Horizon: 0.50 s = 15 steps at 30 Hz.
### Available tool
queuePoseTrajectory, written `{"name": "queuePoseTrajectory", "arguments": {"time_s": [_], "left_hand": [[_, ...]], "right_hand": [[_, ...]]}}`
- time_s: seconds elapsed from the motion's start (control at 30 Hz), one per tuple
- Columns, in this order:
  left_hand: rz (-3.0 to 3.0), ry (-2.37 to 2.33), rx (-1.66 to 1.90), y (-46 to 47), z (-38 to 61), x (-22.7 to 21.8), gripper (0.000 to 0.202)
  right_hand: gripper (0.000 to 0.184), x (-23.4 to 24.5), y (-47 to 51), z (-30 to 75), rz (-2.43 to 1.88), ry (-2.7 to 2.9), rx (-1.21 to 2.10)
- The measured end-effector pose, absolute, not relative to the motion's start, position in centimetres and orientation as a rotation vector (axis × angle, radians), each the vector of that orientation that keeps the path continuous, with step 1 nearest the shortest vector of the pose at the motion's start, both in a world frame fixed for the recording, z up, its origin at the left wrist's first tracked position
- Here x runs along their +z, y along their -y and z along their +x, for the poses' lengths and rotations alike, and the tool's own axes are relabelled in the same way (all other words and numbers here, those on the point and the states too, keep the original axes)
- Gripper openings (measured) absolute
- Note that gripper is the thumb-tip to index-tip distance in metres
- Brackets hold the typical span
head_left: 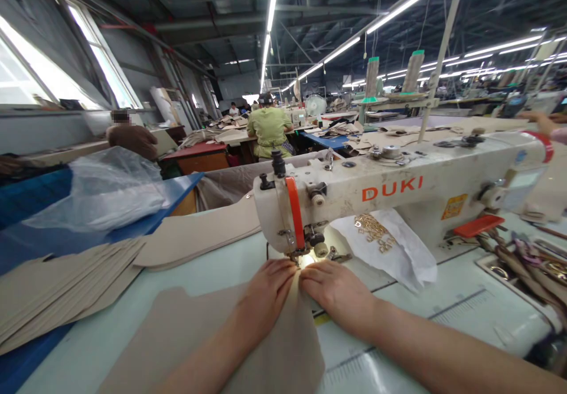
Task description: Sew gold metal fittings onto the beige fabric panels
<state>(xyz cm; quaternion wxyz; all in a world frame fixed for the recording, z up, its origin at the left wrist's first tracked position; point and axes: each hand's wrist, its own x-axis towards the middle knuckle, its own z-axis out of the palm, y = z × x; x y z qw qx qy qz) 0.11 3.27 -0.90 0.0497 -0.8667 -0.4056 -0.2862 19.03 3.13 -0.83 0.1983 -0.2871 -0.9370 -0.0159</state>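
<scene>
1. The off-white sewing machine (398, 196) bears "DUKI" in orange capitals on its arm. A yellow sticker (454, 206) sits further right, its print too small to read.
2. The flat beige fabric piece (177, 341) lies at the desk's near edge, its far end under the lit needle area.
3. The left hand (270, 290) lies flat on this fabric, fingers stretched out and close together, tips at the presser foot and gripping nothing.
4. The right hand (339, 296) presses down just beside it in the same way, fingers extended, with the two sets of fingertips almost touching.
5. A crumpled white sheet (398, 252) carrying small gold metal fittings (374, 228) lies behind the right hand, under the machine's arm.
6. A stack of cut beige panels (57, 290) fans over the desk's left edge, and a clear plastic bag (101, 196) rests on a blue board (177, 190) beyond.
7. An orange-red flat tray (478, 225) lies toward the right edge.
8. A person in a green top (269, 131) sits at a far table, back turned.
</scene>
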Motion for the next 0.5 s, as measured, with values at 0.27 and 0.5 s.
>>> {"name": "queuePoseTrajectory", "arguments": {"time_s": [0.27, 0.5], "left_hand": [[-2.641, 1.232, -0.656, -2.37, -0.53, -1.41, 0.032], [-2.674, 1.244, -0.643, -2.52, -0.49, -1.38, 0.031]], "right_hand": [[0.009, -0.6, -2.55, 19.54, -0.668, 2.682, -0.049], [0.016, -0.51, -2.64, 19.47, -0.659, 2.711, -0.035]]}}
